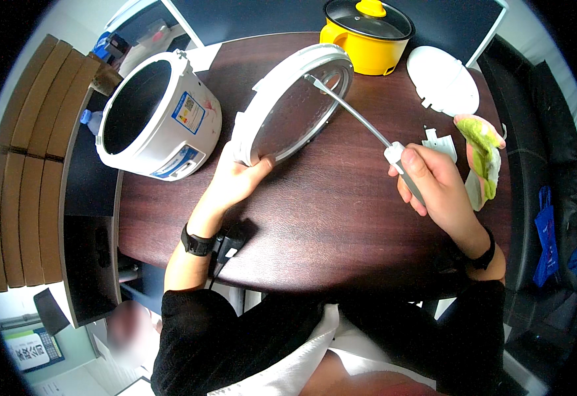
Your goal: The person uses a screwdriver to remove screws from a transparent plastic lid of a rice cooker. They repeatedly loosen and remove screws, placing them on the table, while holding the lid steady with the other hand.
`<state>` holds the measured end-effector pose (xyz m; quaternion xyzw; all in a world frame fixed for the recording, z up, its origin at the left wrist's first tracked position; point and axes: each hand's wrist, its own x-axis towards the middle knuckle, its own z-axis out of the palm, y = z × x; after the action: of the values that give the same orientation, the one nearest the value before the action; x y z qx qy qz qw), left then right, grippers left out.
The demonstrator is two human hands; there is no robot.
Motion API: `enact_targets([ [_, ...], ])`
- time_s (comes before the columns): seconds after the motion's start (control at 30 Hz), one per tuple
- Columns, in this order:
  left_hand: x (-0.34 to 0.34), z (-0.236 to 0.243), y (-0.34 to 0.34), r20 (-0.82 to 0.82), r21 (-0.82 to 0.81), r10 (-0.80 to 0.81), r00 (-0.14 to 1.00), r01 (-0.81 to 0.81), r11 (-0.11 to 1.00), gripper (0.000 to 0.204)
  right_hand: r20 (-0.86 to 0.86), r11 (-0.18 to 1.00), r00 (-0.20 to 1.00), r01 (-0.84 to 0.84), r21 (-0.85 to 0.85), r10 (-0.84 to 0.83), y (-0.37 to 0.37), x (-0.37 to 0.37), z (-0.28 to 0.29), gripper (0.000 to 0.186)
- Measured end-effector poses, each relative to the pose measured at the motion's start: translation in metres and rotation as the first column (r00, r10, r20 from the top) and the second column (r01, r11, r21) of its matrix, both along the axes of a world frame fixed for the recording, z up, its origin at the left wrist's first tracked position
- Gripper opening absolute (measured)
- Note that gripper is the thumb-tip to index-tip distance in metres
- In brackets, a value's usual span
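My left hand grips a round white appliance lid with a grey inner plate, held tilted on edge above the table. My right hand is closed on the handle of a long screwdriver, its tip at the upper part of the lid's inner side. To the left stands a white cooker body with a dark open cavity. Right of the lid lie a white oval cover, a small white plastic piece and a crumpled green-and-pink cloth.
A yellow pot with a glass lid stands at the back of the dark wooden table. A black adapter lies near its front edge. Stacked cardboard boxes are at left, a black sofa with blue straps at right, a blurred person at lower left.
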<state>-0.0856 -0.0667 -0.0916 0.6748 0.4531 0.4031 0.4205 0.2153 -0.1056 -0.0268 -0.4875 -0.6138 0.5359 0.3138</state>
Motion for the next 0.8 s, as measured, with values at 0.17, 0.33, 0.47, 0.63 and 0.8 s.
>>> enact_targets([
  [0.17, -0.0005, -0.0033, 0.0004, 0.046, 0.045, 0.0, 0.999, -0.002, 0.999, 0.028, -0.03, 1.0, 1.0, 0.006, 0.008, -0.005, -0.0009, -0.001, 0.0002, 0.036],
  [0.33, 0.0022, -0.0013, 0.0005, 0.038, 0.055, -0.001, 0.999, -0.001, 0.999, 0.028, 0.021, 0.998, 1.0, 0.0, 0.058, -0.001, -0.0006, -0.0029, -0.0039, 0.037],
  [0.47, 0.0019, -0.0036, -0.0014, 0.027, 0.017, -0.002, 1.0, 0.001, 1.0, 0.028, 0.095, 0.982, 0.992, 0.068, 0.175, -0.086, -0.0004, -0.0054, -0.0064, 0.037],
  [0.63, 0.0039, -0.005, -0.0024, 0.024, 0.013, -0.005, 1.0, 0.005, 1.0, 0.03, 0.094, 0.976, 0.99, 0.087, 0.201, -0.107, -0.0017, -0.0065, -0.0048, 0.036],
  [0.8, 0.0041, 0.0033, -0.0052, -0.062, -0.031, -0.003, 0.998, 0.001, 1.0, 0.03, 0.042, 0.988, 0.995, 0.083, 0.13, -0.089, -0.0025, -0.0066, -0.0067, 0.036],
])
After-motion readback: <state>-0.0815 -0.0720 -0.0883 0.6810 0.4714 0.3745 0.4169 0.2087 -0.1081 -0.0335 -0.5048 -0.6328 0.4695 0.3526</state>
